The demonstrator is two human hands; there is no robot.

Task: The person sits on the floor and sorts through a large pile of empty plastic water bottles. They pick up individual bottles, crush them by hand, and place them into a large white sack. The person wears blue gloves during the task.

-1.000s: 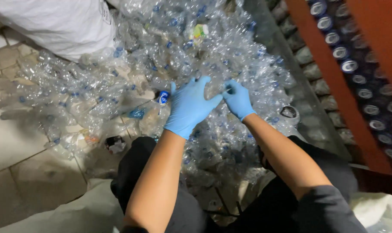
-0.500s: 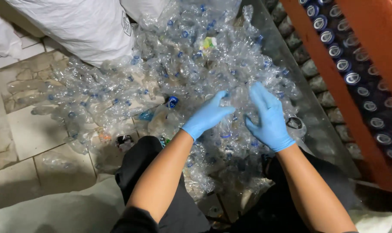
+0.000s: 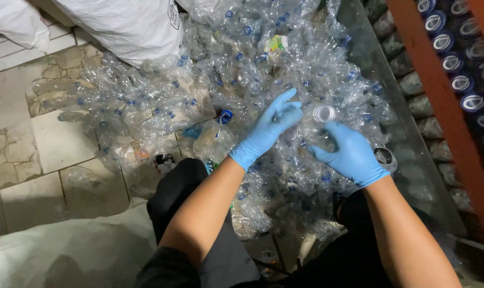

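Both hands' fingers [image 3: 284, 104] pinch clear bottle [image 3: 323, 113].

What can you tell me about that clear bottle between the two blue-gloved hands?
The clear bottle looks like thin, crumpled see-through plastic. Its round open mouth, with no cap, faces up toward the camera. It sits atop the heap of bottles. The left hand and right hand, both in blue gloves, flank it; the left fingertips seem to touch its neck, though the exact grip is unclear.
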